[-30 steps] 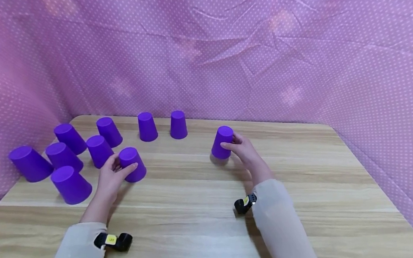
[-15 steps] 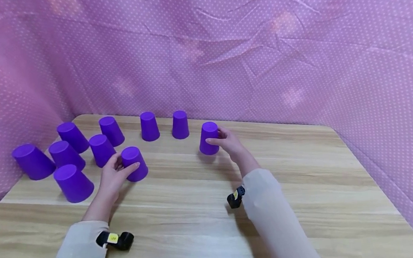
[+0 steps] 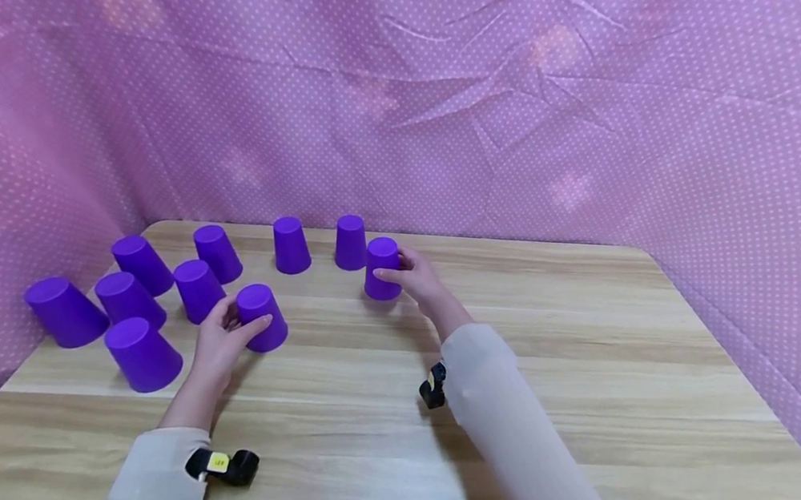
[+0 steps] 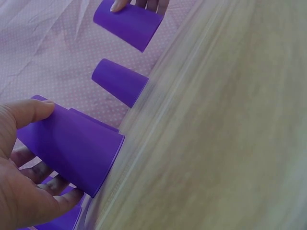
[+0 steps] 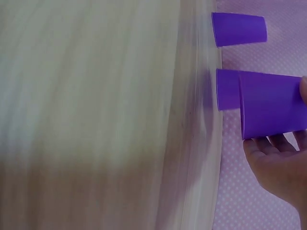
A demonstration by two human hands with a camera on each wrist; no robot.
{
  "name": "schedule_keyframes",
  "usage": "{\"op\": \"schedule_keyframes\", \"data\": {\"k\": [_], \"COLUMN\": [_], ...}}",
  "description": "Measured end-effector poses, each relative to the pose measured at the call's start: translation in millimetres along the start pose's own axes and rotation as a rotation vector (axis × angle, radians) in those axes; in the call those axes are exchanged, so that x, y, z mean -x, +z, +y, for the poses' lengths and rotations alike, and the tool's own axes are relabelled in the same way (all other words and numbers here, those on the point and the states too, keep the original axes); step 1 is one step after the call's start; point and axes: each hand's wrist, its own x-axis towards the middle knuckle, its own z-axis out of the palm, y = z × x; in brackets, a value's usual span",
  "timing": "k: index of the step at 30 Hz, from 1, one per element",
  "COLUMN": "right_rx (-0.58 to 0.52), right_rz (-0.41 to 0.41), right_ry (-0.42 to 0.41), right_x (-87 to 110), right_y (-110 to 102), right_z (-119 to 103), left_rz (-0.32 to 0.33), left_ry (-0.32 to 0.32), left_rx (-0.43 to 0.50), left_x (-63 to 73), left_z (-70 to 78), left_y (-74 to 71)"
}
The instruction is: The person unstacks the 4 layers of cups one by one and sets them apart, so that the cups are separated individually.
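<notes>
Upside-down purple cups stand about the table. My left hand [image 3: 217, 344] has its thumb and fingers round one purple cup [image 3: 261, 320], whose wide rim is at the tabletop; the left wrist view shows this cup [image 4: 72, 143] with the thumb near its base. Off to the right, my right hand [image 3: 421, 280] grips another purple cup [image 3: 380, 268], also mouth down. A gap shows between this cup [image 5: 273, 105] and the wood in the right wrist view. In the head view it slightly overlaps a standing cup [image 3: 350, 243] just behind it.
On the left, several more cups [image 3: 143, 355] stand loosely spread, and another cup [image 3: 291, 246] is at the back. The wooden table [image 3: 560, 331] reaches to a pink dotted cloth [image 3: 467, 115] hanging behind and at both sides. Both wrists carry small black cameras.
My right hand has carried its cup leftward and slightly back, up to the rear right standing cup. The left hand and its cup have stayed in place; the head view shifted slightly.
</notes>
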Motion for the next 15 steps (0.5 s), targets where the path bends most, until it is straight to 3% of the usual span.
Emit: {"op": "schedule_keyframes", "data": {"k": [9,15], "right_rx": [0.052,0.063], "right_rz": [-0.035,-0.044], "right_ry": [-0.012,-0.032], "right_x": [-0.5,-4.0], "right_y": [31,55], "right_z": [-2,-7], "left_rz": [0.005,0.012], "left_ry": [-0.002,-0.008], "left_rx": [-0.008,0.011], "left_x": [-3.8,-3.6], "left_z": [-8.8,-2.9], "left_y": [-0.1,-1.0]}}
